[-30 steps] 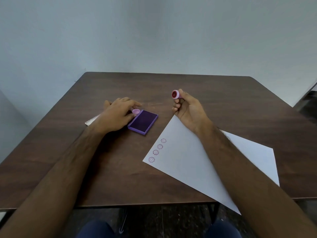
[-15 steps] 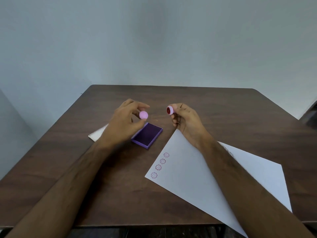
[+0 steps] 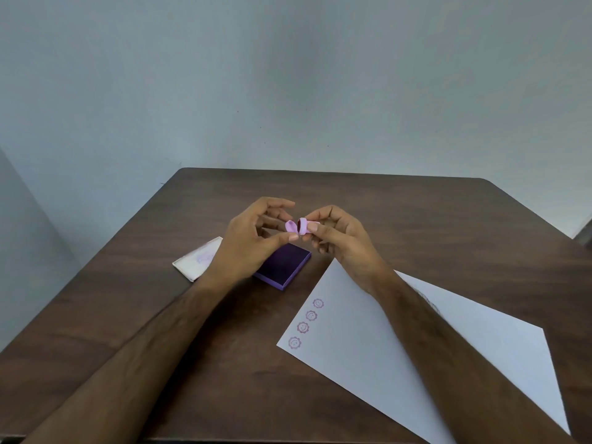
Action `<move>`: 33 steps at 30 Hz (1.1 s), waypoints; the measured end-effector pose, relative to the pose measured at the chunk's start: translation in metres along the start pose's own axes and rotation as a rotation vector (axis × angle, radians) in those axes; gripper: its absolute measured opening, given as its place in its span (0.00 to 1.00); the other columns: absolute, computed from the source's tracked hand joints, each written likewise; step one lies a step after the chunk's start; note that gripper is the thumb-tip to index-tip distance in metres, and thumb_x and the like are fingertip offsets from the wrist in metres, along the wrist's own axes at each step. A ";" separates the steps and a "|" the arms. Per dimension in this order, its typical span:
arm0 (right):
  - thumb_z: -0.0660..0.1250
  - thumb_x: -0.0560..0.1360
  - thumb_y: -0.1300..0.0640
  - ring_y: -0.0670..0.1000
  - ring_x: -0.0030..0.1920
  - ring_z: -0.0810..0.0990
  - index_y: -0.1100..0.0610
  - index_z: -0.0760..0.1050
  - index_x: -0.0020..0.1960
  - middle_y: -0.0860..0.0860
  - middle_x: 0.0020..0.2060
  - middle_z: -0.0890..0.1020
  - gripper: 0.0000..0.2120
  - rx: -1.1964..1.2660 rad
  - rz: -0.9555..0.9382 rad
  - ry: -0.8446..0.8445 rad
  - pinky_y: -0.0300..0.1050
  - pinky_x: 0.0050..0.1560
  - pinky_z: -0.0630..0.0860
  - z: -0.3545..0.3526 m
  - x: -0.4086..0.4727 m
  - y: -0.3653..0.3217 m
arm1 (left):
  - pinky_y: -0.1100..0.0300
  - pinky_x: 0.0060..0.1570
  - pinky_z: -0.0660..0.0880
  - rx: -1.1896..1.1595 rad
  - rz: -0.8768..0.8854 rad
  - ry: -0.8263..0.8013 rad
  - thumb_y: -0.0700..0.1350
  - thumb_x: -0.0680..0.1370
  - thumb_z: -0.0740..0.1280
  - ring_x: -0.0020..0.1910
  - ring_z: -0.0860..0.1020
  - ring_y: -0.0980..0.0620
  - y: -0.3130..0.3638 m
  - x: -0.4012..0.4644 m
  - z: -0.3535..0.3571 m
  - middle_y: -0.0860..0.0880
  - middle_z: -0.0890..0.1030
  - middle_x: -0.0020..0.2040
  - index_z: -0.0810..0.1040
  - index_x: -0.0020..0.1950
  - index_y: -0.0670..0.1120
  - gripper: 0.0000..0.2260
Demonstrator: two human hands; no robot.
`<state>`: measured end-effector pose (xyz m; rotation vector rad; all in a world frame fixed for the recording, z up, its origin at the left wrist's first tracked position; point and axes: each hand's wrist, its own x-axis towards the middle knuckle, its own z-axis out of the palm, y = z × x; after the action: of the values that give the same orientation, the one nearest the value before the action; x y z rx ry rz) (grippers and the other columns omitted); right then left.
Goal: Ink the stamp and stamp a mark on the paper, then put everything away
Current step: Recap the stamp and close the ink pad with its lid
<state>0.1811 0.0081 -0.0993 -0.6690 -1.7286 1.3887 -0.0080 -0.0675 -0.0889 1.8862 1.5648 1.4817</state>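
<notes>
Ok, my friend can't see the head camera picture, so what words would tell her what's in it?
Two hands meet above a brown table: the left hand brings a pink cap to the small stamp in the right hand. Below lie an open purple ink pad and white paper with four smiley marks.

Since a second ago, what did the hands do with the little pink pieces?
The left hand lifted the pink cap off the table beside the ink pad and carried it right to meet the stamp held by the right hand. Ink pad, paper and its four stamped marks stayed put.
</notes>
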 end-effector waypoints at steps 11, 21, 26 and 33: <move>0.69 0.79 0.56 0.42 0.39 0.82 0.60 0.78 0.58 0.49 0.44 0.86 0.10 -0.095 0.001 -0.011 0.38 0.40 0.76 0.003 -0.001 0.000 | 0.68 0.49 0.79 -0.038 0.058 0.036 0.42 0.71 0.78 0.49 0.83 0.60 0.000 -0.001 0.001 0.57 0.83 0.51 0.77 0.61 0.54 0.21; 0.68 0.80 0.59 0.41 0.37 0.82 0.62 0.77 0.59 0.49 0.43 0.86 0.10 -0.110 0.000 -0.020 0.33 0.39 0.76 0.004 -0.003 -0.005 | 0.65 0.51 0.80 -0.024 0.063 0.031 0.41 0.71 0.79 0.50 0.83 0.57 -0.005 -0.001 0.002 0.54 0.84 0.52 0.79 0.60 0.52 0.20; 0.69 0.79 0.60 0.42 0.39 0.84 0.62 0.78 0.59 0.51 0.45 0.86 0.10 -0.105 0.001 -0.016 0.32 0.39 0.77 0.006 -0.004 -0.008 | 0.71 0.49 0.78 0.019 0.124 0.037 0.41 0.70 0.78 0.49 0.83 0.62 -0.003 -0.002 0.002 0.59 0.83 0.49 0.79 0.57 0.53 0.18; 0.71 0.78 0.58 0.45 0.46 0.85 0.61 0.78 0.62 0.54 0.50 0.87 0.14 -0.055 0.009 -0.008 0.36 0.43 0.79 0.009 -0.005 -0.010 | 0.74 0.48 0.74 0.174 0.234 0.053 0.44 0.73 0.76 0.49 0.80 0.59 -0.006 0.000 0.004 0.56 0.80 0.49 0.82 0.55 0.51 0.12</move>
<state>0.1770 -0.0029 -0.0920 -0.7029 -1.7775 1.3565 -0.0078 -0.0633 -0.0951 2.2107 1.5881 1.5434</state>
